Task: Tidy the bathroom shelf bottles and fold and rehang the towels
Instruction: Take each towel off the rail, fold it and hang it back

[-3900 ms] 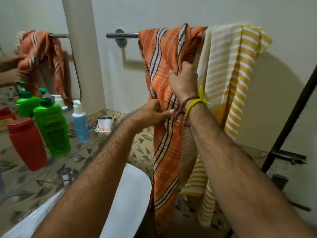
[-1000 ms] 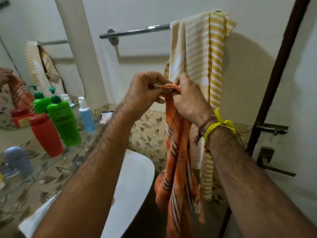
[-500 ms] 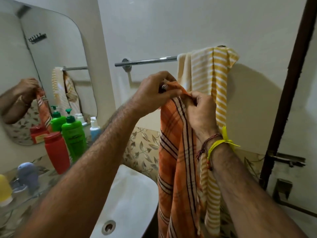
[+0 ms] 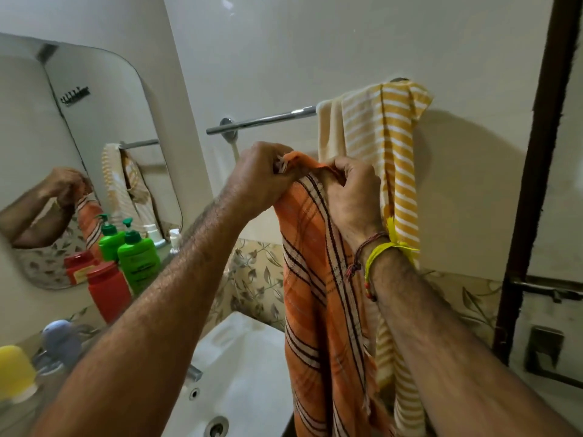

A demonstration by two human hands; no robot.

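Note:
An orange striped towel [image 4: 318, 294] hangs down in front of me, off the rail. My left hand [image 4: 262, 181] pinches its top left corner and my right hand [image 4: 355, 192] grips the top edge right beside it, both just below the chrome towel rail [image 4: 262, 121]. A yellow and white striped towel [image 4: 388, 143] is draped over the rail's right end, behind my right hand. On the glass shelf at the left stand a green pump bottle [image 4: 137, 258], a red bottle [image 4: 108, 290] and a small white-capped bottle [image 4: 174, 239].
A white basin [image 4: 246, 370] sits below my arms. A mirror [image 4: 79, 146] hangs on the left wall. A blue-grey item [image 4: 61, 340] and a yellow cap [image 4: 15, 372] lie on the shelf's near end. A dark door frame [image 4: 536, 184] runs down the right side.
The orange towel came off the rail and was gathered up between both hands. In the last half second the hands have stayed close together at its top edge, just under the rail.

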